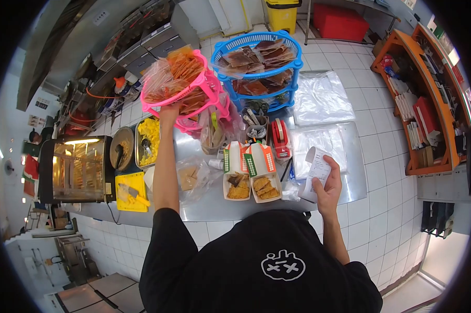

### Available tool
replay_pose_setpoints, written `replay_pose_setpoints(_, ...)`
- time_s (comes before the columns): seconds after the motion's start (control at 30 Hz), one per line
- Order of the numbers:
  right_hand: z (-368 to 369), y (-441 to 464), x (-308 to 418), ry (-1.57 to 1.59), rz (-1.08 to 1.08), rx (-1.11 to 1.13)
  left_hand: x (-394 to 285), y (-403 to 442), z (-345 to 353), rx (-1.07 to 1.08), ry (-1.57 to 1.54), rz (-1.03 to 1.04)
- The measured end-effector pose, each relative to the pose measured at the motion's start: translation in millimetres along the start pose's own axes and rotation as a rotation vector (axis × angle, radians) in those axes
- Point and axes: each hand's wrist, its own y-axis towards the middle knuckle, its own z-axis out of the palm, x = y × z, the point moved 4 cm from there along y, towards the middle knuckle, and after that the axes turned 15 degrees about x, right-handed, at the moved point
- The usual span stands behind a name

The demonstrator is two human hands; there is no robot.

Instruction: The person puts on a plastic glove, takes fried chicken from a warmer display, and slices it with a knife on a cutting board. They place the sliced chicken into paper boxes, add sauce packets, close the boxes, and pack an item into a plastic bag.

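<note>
My right hand [328, 187] grips a printed paper receipt [317, 169] that curls at its top, over the right part of the metal table. With my left arm stretched forward, my left hand [169, 111] reaches in under the top basket of a pink tiered rack [214, 83]; its fingers are hidden there. Bags of orange-red sauce [183, 68] fill that top basket, and more packets lie on the tier below. In front of me stand two open food boxes [244, 163] side by side, each with golden fried pieces [266, 189] inside.
A blue tiered rack [259, 83] of brown sauce packets stands beside the pink one. Stacked clear plastic bags [321, 99] and a red device [281, 136] lie to the right. At left are a yellow cutting board with a knife [132, 193], a yellow food tray [149, 138] and a lit warming cabinet [76, 169].
</note>
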Motion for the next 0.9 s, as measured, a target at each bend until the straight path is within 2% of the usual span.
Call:
replay_pose_setpoints(0.07,-2.8,-0.9,-1.5,0.006,0.005,-0.003,-8.3,-34.9,0.5,-0.157,-0.081,0.042)
replay_pose_setpoints(0.2,-10.7,-9.9,-8.2,-0.105,-0.016,-0.051,-24.2,-136.6,-4.6,-0.456,0.014,0.102)
replay_pose_setpoints(0.27,-17.9,-16.5,-12.9,-0.163,0.008,-0.075,-54.1,-190.8,-4.8,-0.324,-0.285,0.092)
replay_pose_setpoints(0.37,-24.6,-23.5,-25.3,-0.152,0.078,-0.08,-95.7,-247.0,19.5,-0.064,-0.268,0.134)
replay_pose_setpoints(0.43,-24.1,-25.5,-34.6,-0.113,0.13,-0.05,-101.7,-271.1,63.5,0.142,-0.295,0.27)
replay_pose_setpoints(0.5,-12.7,-23.6,-28.5,-0.09,0.128,0.007,-106.3,-291.1,119.9,0.388,-0.504,0.226)
replay_pose_setpoints(0.57,-6.8,-23.9,-30.1,-0.061,0.105,0.108,-83.4,-301.5,189.2,0.606,-0.451,0.17)
replay_pose_setpoints(0.67,10.3,-23.8,-33.9,-0.175,0.041,0.25,-121.4,-329.6,185.6,0.129,-0.128,0.42)
replay_pose_setpoints(0.7,19.4,-26.0,-38.5,-0.075,0.103,0.319,-124.5,-334.8,189.0,0.37,-0.385,0.354)
replay_pose_setpoints(0.8,50.3,-37.6,-63.3,0.205,0.278,0.516,-171.5,-362.9,165.3,0.59,-1.334,0.244)
replay_pose_setpoints(0.83,58.0,-35.8,-69.7,0.061,0.257,0.571,-179.6,-367.9,165.5,0.549,-1.359,0.244)
replay_pose_setpoints(0.9,59.4,-35.0,-81.8,-0.11,0.268,0.6,-145.4,-369.9,192.6,0.609,-1.185,0.243)
